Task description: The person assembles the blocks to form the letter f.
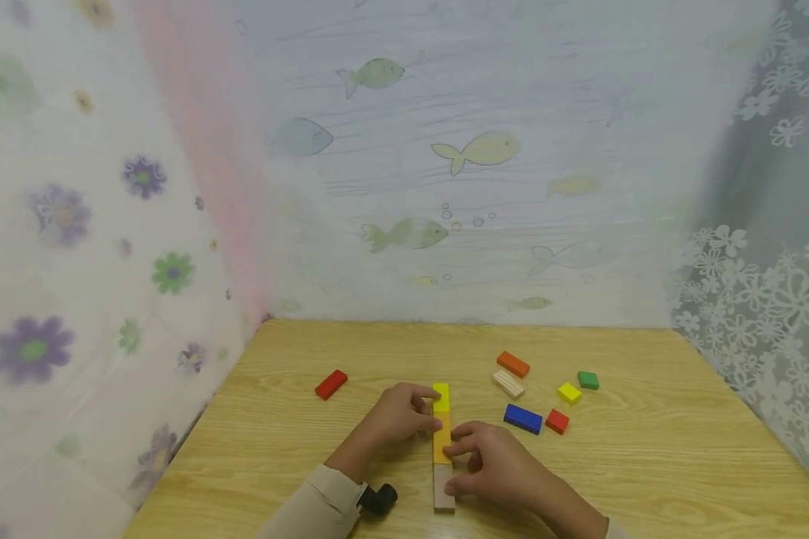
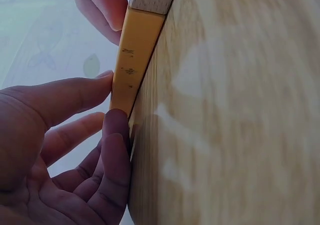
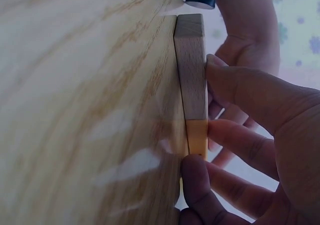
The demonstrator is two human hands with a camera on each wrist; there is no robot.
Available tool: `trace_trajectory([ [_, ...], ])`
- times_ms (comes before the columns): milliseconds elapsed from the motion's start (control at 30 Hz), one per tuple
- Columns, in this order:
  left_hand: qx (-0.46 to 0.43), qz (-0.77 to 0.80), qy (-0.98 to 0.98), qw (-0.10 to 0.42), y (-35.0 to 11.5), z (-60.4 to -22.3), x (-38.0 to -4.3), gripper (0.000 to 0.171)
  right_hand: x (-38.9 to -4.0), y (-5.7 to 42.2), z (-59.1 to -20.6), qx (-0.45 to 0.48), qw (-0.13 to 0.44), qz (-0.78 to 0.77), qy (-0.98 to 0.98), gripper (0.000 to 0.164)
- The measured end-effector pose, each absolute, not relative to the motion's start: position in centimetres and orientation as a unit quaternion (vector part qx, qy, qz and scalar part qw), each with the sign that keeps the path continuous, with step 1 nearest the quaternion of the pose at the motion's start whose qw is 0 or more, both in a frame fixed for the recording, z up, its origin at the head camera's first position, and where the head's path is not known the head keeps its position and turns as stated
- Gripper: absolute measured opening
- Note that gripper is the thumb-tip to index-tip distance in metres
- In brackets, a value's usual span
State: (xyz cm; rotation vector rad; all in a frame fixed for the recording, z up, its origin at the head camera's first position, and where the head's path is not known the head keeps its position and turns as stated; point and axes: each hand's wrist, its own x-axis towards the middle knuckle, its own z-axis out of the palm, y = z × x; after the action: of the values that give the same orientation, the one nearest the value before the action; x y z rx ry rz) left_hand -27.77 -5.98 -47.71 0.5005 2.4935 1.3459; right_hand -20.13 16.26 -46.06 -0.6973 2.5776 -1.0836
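On the table, a yellow block (image 1: 441, 395), an orange-yellow block (image 1: 441, 442) and a plain wooden block (image 1: 443, 479) lie end to end in one straight row. From the left side my left hand (image 1: 399, 413) touches it, forefinger on the yellow block and thumb at the orange-yellow one. My right hand (image 1: 499, 463) reaches in from the other side; its thumb rests on the wooden block and its fingers on the orange-yellow one. Dark marks show on the side of the orange-yellow block (image 2: 129, 67) in the left wrist view. Neither hand's fingers wrap round a block.
Right of the row lie an orange block (image 1: 513, 364), a ridged pale block (image 1: 508, 384), a blue block (image 1: 523, 418), and small red (image 1: 557, 421), yellow (image 1: 569, 393) and green (image 1: 588, 380) blocks. A red block (image 1: 331, 384) lies left. Patterned curtains (image 1: 472, 187) surround the table.
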Motion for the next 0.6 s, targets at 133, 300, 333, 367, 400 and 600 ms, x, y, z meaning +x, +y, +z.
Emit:
trace_trajectory([
  [133,0.173,0.463,0.860,0.128,-5.96,-47.71,-27.79,0.049,-20.15,16.27,-46.02,-0.241,0.129,-0.371,0.888,0.050],
  [300,0.180,0.454,0.864,0.121,-5.85,-47.74,-27.86,0.049,-20.17,16.26,-45.94,-0.240,0.127,-0.363,0.891,0.049],
  [333,0.179,0.453,0.865,0.121,-5.84,-47.76,-27.88,0.049,-20.17,16.25,-45.91,-0.240,0.127,-0.362,0.892,0.049],
  [367,0.179,0.453,0.865,0.121,-5.83,-47.77,-27.88,0.049,-20.16,16.22,-45.88,-0.240,0.126,-0.360,0.893,0.049],
  [400,0.179,0.452,0.866,0.120,-5.83,-47.77,-27.88,0.049,-20.15,16.20,-45.86,-0.241,0.125,-0.358,0.893,0.049],
  [600,0.173,0.458,0.863,0.124,-5.86,-47.72,-27.72,0.048,-19.97,16.10,-45.73,-0.251,0.116,-0.341,0.898,0.049],
])
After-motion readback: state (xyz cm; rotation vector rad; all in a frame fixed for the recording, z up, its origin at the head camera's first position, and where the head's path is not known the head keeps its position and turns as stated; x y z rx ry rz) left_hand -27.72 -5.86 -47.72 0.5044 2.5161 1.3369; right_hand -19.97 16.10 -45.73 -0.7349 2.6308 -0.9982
